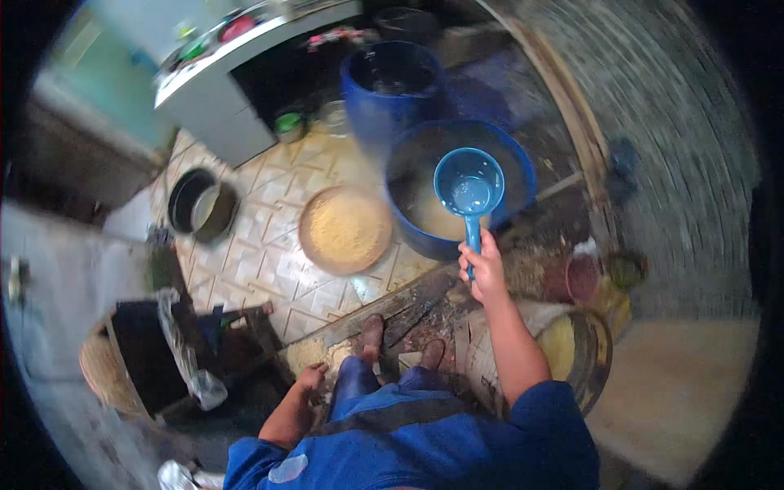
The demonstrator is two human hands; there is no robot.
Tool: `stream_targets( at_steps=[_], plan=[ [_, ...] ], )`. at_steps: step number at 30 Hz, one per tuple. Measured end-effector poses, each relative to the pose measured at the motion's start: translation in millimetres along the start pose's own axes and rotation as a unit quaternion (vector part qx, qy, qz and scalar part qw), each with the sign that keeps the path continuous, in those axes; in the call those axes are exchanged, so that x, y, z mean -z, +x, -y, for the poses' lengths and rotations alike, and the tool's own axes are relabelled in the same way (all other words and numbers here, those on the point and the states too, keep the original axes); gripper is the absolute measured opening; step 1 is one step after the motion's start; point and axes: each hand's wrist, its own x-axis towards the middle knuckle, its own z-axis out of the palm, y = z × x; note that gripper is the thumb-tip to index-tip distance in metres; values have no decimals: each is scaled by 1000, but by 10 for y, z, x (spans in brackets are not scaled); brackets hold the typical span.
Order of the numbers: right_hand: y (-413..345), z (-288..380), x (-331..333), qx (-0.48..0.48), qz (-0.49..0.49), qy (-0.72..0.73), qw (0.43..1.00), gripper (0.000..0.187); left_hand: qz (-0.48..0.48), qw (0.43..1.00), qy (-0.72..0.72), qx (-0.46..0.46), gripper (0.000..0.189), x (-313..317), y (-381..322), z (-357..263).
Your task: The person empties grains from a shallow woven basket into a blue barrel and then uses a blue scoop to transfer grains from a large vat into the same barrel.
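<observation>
My right hand (485, 269) grips the handle of a blue plastic water dipper (456, 160), its bowl facing up toward me. Some wet sheen and bright spots show inside the bowl. Beneath the dipper stands a wide blue plastic tub (528, 165) with cloudy, pale contents. Low beside my left thigh hangs my left hand (313, 375), its fingers partly curled and too small to read clearly. Pale yellow grainy material (303, 354) lies on the ground just beyond it. A round shallow basket (301, 236) heaped with yellow meal (346, 229) sits on the tiled floor left of the tub.
Behind the tub rises a taller blue barrel (370, 116). A dark pot (229, 211) stands on the tiles at left. A wooden beam (349, 318) edges the tiled floor before my feet. Near my right arm is a large round container (603, 355); dark furniture (202, 349) stands at left.
</observation>
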Motion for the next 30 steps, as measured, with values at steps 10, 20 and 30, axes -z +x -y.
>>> stream_targets(
  at_steps=[10,20,30],
  plan=[
    [-1789,-637,3120,86,-507,-275,812,32,108,978,160,-75,38,-304,238,-522],
    [-3029,-2299,4351,-412,-340,-515,670,27,232,760,511,-329,44,-527,287,-1062],
    [-2383,-3987,4383,-500,-393,-151,757,21,146,705,665,-199,35,-1436,-466,-1295]
  ],
)
